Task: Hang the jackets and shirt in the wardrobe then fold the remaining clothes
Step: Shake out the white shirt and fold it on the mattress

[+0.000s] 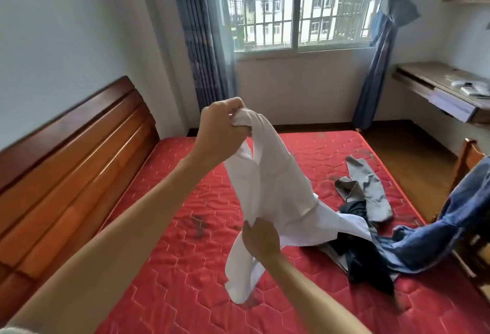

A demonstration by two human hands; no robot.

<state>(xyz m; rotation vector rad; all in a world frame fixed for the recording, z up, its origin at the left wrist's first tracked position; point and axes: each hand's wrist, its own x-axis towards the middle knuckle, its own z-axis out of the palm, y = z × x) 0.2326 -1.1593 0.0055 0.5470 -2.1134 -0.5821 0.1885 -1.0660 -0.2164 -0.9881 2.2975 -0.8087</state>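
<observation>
Now, from the head view, your left hand (222,127) is raised and fisted round a bunched end of the white shirt (278,188). The garment hangs from it with its long axis running steeply down and toward you. Your right hand (261,237) sits lower and nearer your body, pinching the cloth about midway. Below that pinch a limp fold reaches the red mattress (172,267), and another part trails off to the right.

The shirt is thin, smooth woven cloth, creased and floppy, so I judge it will sag wherever you don't hold it. The mattress is quilted in hexagons.

To the right lie crumpled grey trousers (368,188) and a dark garment (363,262). A heavy blue denim jacket (437,241) is draped off a wooden chair (469,153). No wardrobe shows here, so hanging would likely mean turning elsewhere with the shirt held high.
</observation>
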